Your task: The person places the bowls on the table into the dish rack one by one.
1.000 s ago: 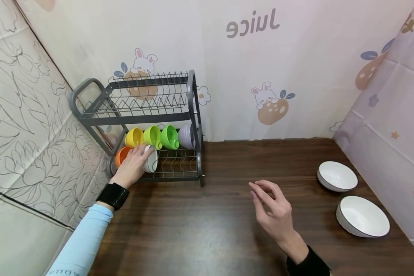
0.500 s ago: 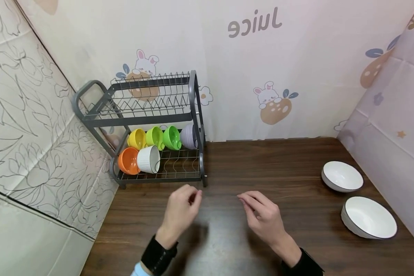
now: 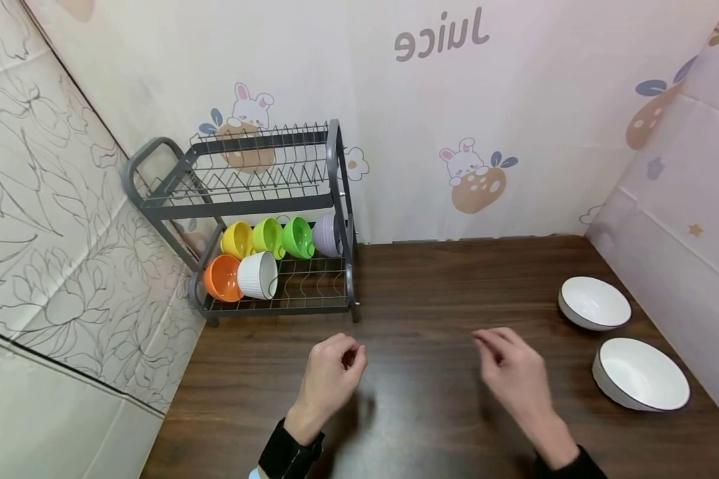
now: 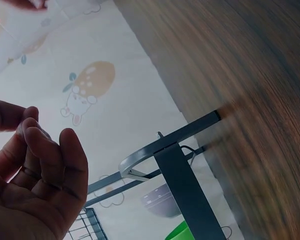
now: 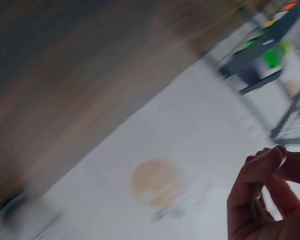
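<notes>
On the rack (image 3: 245, 207), white bowl (image 3: 255, 275) sideways, opening rightward

Left grip (image 3: 329, 380), right grip (image 3: 517, 379), racked bowls (image 3: 254, 275)

Dk wood tabletop (image 3: 407, 286), pale wall (image 3: 389, 179) w/ 2 bunny prints (image 3: 463, 163)

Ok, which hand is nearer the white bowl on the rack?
Left. The left hand is in front and to the right of the white bowl; the right hand is much farther right.
</notes>
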A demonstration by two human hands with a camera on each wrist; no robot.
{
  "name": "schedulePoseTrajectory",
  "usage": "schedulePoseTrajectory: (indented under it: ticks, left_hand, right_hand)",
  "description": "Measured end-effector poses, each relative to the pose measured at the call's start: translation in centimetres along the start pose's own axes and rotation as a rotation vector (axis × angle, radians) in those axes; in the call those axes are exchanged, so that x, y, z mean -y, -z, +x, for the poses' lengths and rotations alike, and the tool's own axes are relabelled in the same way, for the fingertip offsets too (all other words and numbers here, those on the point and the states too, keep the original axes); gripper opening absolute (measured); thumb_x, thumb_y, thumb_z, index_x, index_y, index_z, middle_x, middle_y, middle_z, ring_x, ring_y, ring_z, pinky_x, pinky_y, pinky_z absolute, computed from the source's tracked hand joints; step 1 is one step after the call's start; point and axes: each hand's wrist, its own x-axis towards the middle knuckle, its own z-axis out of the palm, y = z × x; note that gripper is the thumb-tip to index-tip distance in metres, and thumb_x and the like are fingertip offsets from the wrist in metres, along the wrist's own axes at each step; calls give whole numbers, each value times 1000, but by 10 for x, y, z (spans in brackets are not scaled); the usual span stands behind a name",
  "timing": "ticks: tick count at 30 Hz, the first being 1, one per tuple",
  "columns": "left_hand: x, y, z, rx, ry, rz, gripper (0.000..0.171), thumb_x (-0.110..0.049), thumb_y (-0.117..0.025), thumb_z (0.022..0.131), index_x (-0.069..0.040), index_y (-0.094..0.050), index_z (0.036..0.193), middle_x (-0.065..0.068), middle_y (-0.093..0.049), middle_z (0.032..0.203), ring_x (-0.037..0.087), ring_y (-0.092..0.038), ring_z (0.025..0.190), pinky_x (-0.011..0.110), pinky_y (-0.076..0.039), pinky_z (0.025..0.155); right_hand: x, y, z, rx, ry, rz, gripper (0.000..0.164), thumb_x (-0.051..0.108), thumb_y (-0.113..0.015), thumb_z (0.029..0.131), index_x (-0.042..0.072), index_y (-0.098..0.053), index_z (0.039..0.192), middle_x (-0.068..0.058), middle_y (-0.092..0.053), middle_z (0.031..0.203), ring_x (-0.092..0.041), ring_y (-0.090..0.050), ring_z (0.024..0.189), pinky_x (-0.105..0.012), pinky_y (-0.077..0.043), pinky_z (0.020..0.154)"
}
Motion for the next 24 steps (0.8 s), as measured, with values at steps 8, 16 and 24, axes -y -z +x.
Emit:
schedulePoseTrajectory:
  ticks: [8,16,24]
  left_hand:
    - [0,5,-1,-2,14,-22,33,4,-73,88,-19,-58,70,-11,-49,69,1,-47,61,17,-44,55]
    - [-1,8,2,19,32,-18,32,2,-73,89,-21,-60,71,-15,-49,70,1,-48,62,18,-45,56]
    - [-2,7,0,16,26,-15,31,3,-74,88,-19,-60,71,-12,-51,70,2,-49,62,18,-45,56]
  right_hand:
    - [-71,69,-35,152,-442,-308,35,2,-70,90,-6,-68,124,-33,-57,122,-57,-61,86,-68,-45,56]
    - [-106,103,-62,310,-741,-354,38,8,-56,98,-4,-60,134,-36,-47,136,-73,-50,100,-75,-42,67]
    - [-118,113,-77,343,-801,-403,29,10,-58,98,0,-68,123,-30,-60,127,-69,-54,99,-71,-44,64]
